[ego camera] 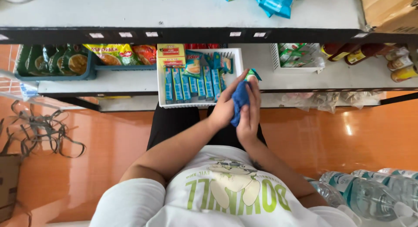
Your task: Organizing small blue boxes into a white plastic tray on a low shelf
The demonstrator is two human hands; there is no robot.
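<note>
Two hands are meeting over a blue cloth [240, 103], which is bunched between them just in front of the white basket [237, 61] on the lower shelf. The left hand [226, 107] is pressing against the cloth from one side, its fingers curled together around the fabric. The right hand [251, 111] is closing on it from the other side, fingers laid flat and pressed together over the blue folds, and its fingertips are also pinching a small green packet [252, 74] that is poking out above the cloth.

Inside the white basket, just beyond the hands, rows of slim blue packets [191, 85] are standing side by side, with a yellow and red box [171, 55] lying at the far left corner of it. Left of the basket, a dark blue tray [91, 72] is holding green pouches [56, 59], and yellow and orange snack bags [122, 53] are lying beside them. Right of the basket, a smaller white crate [296, 69] is sitting with green packs in it, and further right brown sauce bottles [361, 52] are lying on their sides. Well below the basket, near the person's right elbow, clear water bottles [370, 192] are resting on the orange floor [109, 140]; loose grey straps [39, 131] are lying on the floor far to the basket's left.
</note>
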